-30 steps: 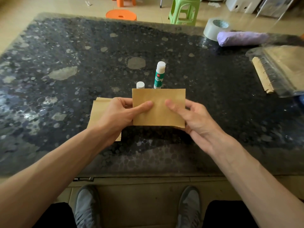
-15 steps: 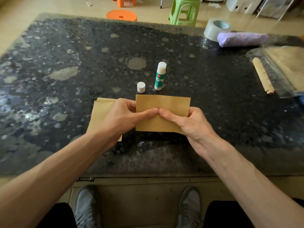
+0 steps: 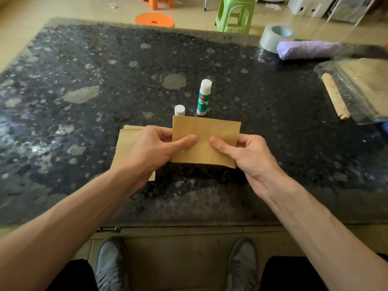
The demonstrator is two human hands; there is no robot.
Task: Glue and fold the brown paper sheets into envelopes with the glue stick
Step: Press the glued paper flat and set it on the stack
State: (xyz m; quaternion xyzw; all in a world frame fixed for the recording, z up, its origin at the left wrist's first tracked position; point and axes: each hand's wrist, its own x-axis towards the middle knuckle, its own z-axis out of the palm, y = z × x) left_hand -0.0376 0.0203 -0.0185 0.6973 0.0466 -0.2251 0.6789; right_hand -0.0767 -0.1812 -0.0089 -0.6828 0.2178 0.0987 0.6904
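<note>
A folded brown paper envelope (image 3: 204,131) is held up over the dark speckled table (image 3: 84,70), facing me. My left hand (image 3: 155,145) pinches its left edge, thumb on the front. My right hand (image 3: 247,154) pinches its right side, thumb on the front and fingers behind. The two thumb tips lie a little apart near the paper's middle. Behind it stands the uncapped glue stick (image 3: 203,97), white and green, with its white cap (image 3: 179,110) upright just to its left. More brown paper (image 3: 126,145) lies flat on the table under my left hand.
At the back right sit a tape roll (image 3: 275,36) and a folded purple umbrella (image 3: 308,49). A plastic bag of brown sheets (image 3: 361,87) lies at the right edge. Orange (image 3: 155,19) and green (image 3: 235,13) stools stand beyond the table. My shoes show below the near edge.
My thumbs met at the paper's middle half a second ago and have since parted slightly. The envelope dipped, then came back up a little. The glue stick and cap have not moved.
</note>
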